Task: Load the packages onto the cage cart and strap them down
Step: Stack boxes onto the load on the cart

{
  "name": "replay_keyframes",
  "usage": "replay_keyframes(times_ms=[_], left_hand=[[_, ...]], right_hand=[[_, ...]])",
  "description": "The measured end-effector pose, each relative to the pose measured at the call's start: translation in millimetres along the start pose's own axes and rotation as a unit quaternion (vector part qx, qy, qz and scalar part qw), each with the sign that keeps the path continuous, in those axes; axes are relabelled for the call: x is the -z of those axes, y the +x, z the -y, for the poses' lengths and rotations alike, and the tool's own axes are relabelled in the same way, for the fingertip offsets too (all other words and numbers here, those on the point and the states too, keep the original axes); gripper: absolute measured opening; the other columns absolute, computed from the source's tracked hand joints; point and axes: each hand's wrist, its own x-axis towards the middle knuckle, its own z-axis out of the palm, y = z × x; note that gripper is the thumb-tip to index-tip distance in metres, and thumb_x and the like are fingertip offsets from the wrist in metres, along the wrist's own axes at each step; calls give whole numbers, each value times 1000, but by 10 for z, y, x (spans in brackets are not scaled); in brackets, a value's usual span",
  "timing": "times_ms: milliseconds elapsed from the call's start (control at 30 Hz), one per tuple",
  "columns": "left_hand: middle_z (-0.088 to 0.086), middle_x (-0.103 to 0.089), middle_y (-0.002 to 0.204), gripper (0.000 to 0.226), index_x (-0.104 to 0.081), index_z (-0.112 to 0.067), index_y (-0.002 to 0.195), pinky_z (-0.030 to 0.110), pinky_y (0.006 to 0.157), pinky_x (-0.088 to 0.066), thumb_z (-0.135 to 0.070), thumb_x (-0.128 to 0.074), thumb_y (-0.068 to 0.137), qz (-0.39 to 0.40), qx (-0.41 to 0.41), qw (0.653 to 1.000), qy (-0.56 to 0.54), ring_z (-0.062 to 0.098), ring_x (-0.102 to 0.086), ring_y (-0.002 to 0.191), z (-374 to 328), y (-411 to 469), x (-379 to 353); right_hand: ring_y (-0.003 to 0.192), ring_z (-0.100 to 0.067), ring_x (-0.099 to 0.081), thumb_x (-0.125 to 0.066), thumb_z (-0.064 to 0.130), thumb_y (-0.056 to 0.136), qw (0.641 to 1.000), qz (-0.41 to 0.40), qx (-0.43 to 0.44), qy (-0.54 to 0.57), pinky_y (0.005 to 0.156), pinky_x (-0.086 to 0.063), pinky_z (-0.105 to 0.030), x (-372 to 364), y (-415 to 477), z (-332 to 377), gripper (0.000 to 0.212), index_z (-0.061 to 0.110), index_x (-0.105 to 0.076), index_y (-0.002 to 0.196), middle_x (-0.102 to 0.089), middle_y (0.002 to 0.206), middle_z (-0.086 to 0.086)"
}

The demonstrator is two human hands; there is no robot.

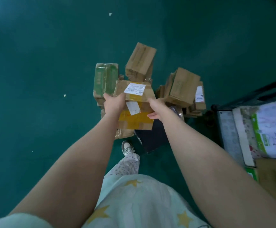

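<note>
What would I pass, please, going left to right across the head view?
Green-banded cardboard box, tall upright brown cardboard box, squat brown taped cardboard box, white printed plastic pack at far right.

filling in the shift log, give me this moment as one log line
stage: picking from floor pile | left hand: grips labelled box, left edge | right hand: holds right edge | cage cart: partly loaded
</note>
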Motion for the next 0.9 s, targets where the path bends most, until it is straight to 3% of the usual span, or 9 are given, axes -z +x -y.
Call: replay_keyframes(times_ms=[133, 267, 400, 667, 767, 900], left_hand=[[17, -47, 131, 76, -26, -12, 138, 51, 93, -48, -40, -49, 72, 45, -34, 998, 28, 37, -54, 111, 224, -550, -368], [15, -39, 139, 74, -22, -11, 144, 46, 98, -45, -40, -51, 82, 70, -100, 989, 82, 36, -49, 116, 338, -1117, -764], [15, -39, 140, 74, -21, -12, 144, 44, 98, -45, -41, -54, 84, 138, -155, 972, 111, 35, -50, 117, 527, -1811, -1209], [14, -50, 130, 93, -26, -15, 140, 46, 93, -50, -51, -55, 59, 320, -198, 911, 168, 35, -57, 110, 986, -3001, -1866], [14, -54, 124, 89, -26, -16, 138, 44, 91, -51, -51, -56, 61, 349, -215, 890, 202, 34, -60, 104, 1109, -3252, -2108], [13, -54, 123, 78, -30, -15, 132, 44, 91, -51, -50, -58, 68, 388, -247, 854, 241, 33, -60, 102, 1242, -3589, -2468]], right_hand=[[101, -29, -61, -47, 30, 97, 996, -64, 10, 58, 76, -53, -35, 521, -355, -548, 64, 13, -12, 147, -48, 133, -13], [99, -27, -61, -47, 28, 97, 983, -109, 18, 147, 81, -54, -36, 973, -759, -1106, 60, 9, -14, 144, -51, 114, -9], [105, -29, -60, -45, 25, 98, 957, -174, 23, 232, 85, -54, -38, 1526, -1258, -1775, 56, 9, -15, 142, -51, 122, -9], [110, -28, -55, -41, 30, 99, 887, -298, 4, 352, 88, -49, -39, 2341, -1990, -2950, 69, 14, 2, 150, -41, 140, -9], [115, -31, -53, -43, 32, 97, 854, -336, 1, 398, 88, -47, -40, 2514, -2107, -3225, 67, 14, -5, 149, -40, 143, -8], [109, -30, -55, -44, 31, 97, 812, -392, -2, 432, 81, -47, -36, 2747, -2218, -3601, 53, 10, -21, 140, -48, 132, -11]])
